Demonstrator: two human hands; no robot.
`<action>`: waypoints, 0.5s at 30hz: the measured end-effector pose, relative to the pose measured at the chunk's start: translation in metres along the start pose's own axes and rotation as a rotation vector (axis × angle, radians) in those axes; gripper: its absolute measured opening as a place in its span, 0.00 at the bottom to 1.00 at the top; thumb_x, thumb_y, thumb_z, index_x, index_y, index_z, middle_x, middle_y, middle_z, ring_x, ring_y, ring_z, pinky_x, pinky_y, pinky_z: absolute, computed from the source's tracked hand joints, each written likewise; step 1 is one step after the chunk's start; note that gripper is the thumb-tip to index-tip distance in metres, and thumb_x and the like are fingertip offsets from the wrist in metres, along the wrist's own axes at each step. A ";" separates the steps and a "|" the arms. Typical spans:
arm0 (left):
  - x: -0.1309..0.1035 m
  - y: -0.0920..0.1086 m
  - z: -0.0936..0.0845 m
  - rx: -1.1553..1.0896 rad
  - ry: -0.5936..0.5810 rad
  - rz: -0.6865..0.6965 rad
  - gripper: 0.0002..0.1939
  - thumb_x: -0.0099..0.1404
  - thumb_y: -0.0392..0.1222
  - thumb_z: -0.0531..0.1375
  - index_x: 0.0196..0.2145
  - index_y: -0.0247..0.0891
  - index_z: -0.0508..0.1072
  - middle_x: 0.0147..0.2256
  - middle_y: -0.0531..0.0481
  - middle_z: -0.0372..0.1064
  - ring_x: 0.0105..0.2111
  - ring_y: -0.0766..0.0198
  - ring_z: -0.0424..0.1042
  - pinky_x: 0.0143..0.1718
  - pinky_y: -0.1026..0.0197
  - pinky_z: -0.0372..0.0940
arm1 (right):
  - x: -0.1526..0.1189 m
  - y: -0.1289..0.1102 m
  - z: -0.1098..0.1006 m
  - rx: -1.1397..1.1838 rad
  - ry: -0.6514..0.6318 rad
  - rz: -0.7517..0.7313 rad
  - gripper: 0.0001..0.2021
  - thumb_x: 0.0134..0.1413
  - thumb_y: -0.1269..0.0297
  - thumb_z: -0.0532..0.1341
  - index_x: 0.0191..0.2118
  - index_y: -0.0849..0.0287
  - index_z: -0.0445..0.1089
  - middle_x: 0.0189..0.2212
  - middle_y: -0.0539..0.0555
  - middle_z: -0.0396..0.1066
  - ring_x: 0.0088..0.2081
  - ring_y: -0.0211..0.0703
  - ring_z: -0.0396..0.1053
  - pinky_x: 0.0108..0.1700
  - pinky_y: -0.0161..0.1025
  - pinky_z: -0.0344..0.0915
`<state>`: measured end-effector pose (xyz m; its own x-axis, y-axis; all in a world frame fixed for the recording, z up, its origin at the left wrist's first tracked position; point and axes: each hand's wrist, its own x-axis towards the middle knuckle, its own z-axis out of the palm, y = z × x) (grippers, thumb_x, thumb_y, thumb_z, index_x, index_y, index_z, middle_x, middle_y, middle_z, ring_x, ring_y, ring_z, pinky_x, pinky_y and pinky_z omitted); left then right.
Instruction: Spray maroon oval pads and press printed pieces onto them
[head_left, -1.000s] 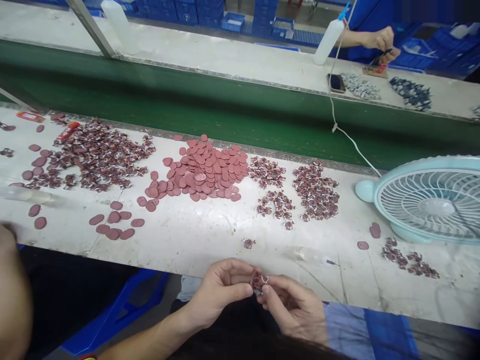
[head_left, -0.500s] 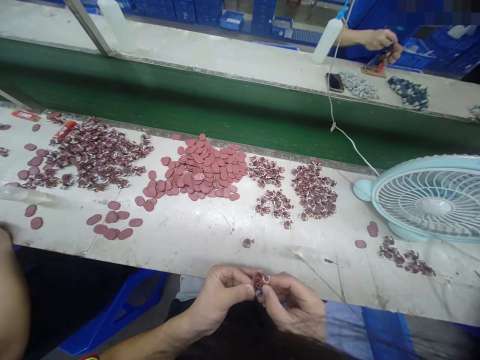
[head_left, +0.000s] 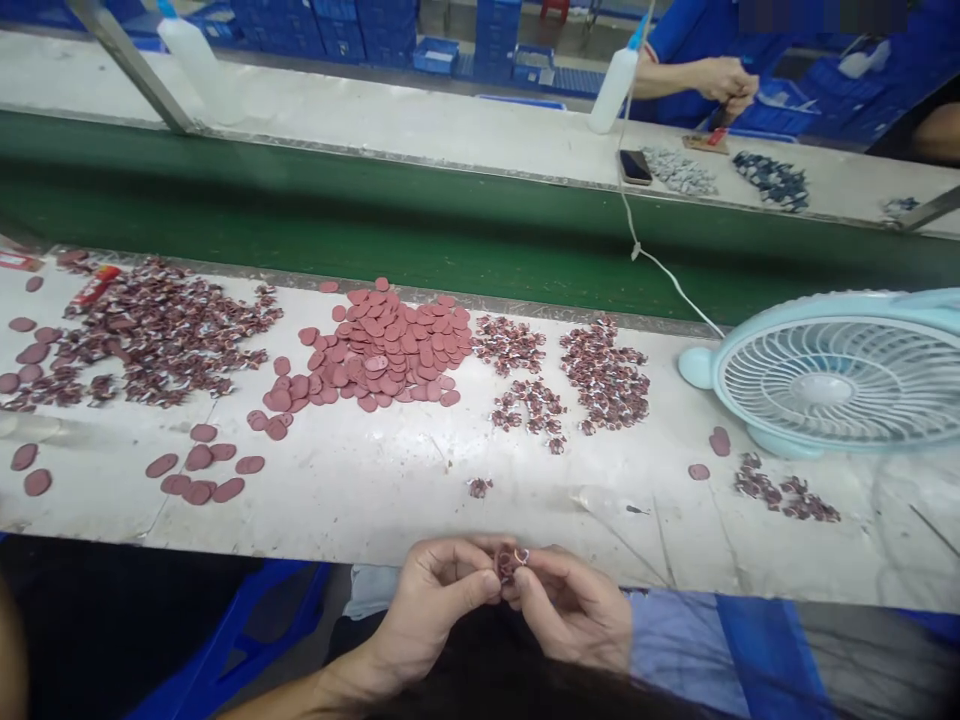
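Between my fingertips, just over the table's near edge, is a small reddish-brown piece (head_left: 506, 566) with a pale, shiny curved part. My left hand (head_left: 442, 590) pinches its left side with thumb and forefinger. From the right, my right hand (head_left: 574, 605) grips it the same way. The fingers cover much of it, so its exact kind is unclear. A similar small piece (head_left: 479, 487) lies alone on the table a little beyond my hands. Farther back are a heap of flat, oval reddish discs (head_left: 390, 345) and clusters of small brown-and-white pieces (head_left: 604, 375).
A light-blue fan (head_left: 825, 385) lies at the right, near a few small pieces (head_left: 787, 490). A large heap of brown pieces (head_left: 180, 335) covers the left. Near me lies a clear bottle (head_left: 600, 500). Across the green strip (head_left: 360, 215), a co-worker's hands (head_left: 724, 85) work beside a phone (head_left: 635, 167).
The camera view has shifted, so most of the scene sits farther left. Both hands stay together on the small piece, with only slight finger movement. The co-worker's hands have moved closer together.
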<state>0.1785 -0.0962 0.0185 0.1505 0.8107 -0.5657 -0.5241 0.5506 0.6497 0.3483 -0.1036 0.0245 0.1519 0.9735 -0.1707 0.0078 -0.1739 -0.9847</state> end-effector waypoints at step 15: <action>0.014 0.041 -0.081 0.995 0.274 0.456 0.08 0.72 0.61 0.75 0.38 0.64 0.94 0.53 0.56 0.97 0.60 0.38 0.91 0.78 0.34 0.78 | -0.049 0.106 -0.199 -0.218 0.892 0.234 0.14 0.56 0.52 0.85 0.39 0.56 0.91 0.36 0.59 0.93 0.38 0.58 0.93 0.42 0.49 0.91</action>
<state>0.0912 -0.0788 -0.0038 -0.1376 0.9732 -0.1845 0.4364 0.2268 0.8707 0.5387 -0.1989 -0.0643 0.8717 0.4537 -0.1853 0.0523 -0.4621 -0.8853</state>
